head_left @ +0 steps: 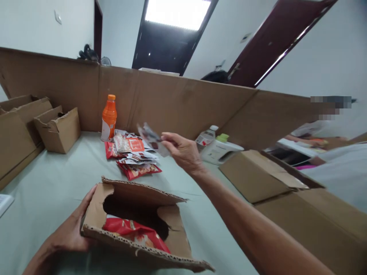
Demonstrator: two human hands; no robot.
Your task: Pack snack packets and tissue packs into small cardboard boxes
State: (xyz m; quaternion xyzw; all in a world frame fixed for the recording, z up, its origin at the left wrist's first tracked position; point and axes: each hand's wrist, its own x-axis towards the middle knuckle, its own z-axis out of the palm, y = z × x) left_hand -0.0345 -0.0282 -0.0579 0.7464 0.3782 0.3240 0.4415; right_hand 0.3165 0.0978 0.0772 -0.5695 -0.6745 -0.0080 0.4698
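My left hand (71,231) grips the left side of an open cardboard box (96,206) near the front of the table. Inside the box lies a red snack bag (136,231); the box's deeper inside is dark. My right hand (183,152) is raised beyond the box, fingers pinched on a small, partly clear plastic packet (150,134), blurred by motion. Just left of and below that packet is a pile of snack packets (134,154), red, white and orange. Behind the pile stands an orange drink bottle (109,116) with an orange cap.
Cardboard boxes stand at the left (61,131) and the right (252,173). A clear bottle (207,137) and a white container with a green cap (222,151) are behind my right wrist. A cardboard wall (172,101) closes the back. Another person (332,175) is at the right.
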